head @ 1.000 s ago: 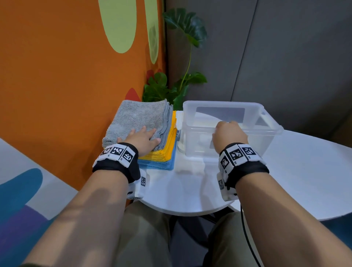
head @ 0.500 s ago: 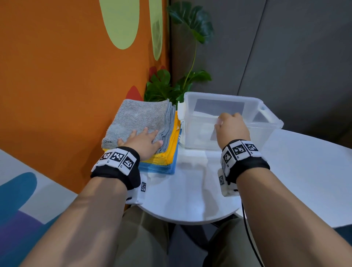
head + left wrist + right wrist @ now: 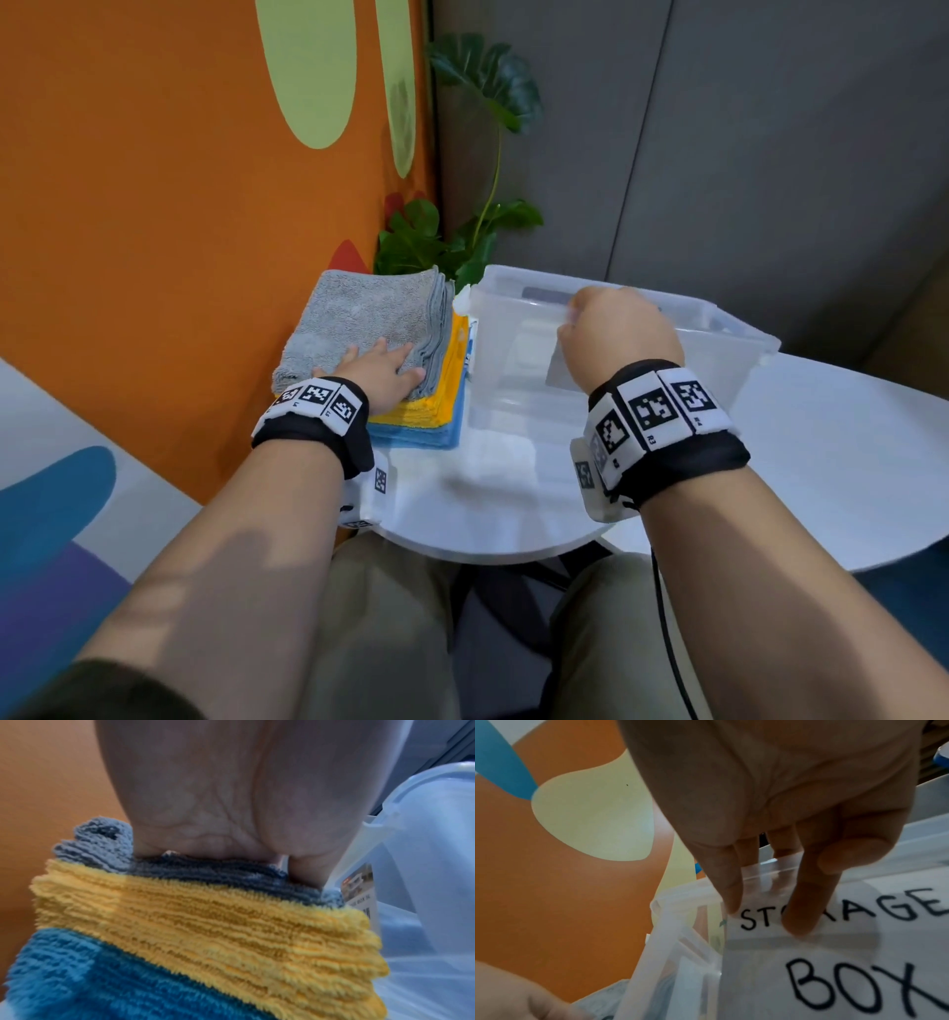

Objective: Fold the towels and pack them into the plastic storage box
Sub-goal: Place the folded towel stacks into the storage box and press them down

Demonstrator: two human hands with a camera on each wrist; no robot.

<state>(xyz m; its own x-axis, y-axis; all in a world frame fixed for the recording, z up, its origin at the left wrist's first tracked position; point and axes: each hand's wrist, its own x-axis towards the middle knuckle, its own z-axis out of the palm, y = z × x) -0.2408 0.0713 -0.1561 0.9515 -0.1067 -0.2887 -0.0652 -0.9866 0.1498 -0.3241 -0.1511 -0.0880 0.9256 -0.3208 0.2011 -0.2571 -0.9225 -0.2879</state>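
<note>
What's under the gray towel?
Under the gray towel lie yellow towels, then blue ones at the bottom. Only their edges show; the left hand rests flat on the gray towel.

Towel stack [image 3: 359,329] sits left of box [image 3: 513,360] (touching) on table [image 3: 821,462].

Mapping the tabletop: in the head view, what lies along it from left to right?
Left hand flat on the gray towel topping the towel stack → right hand gripping the plastic storage box rim → bare white table.
</note>
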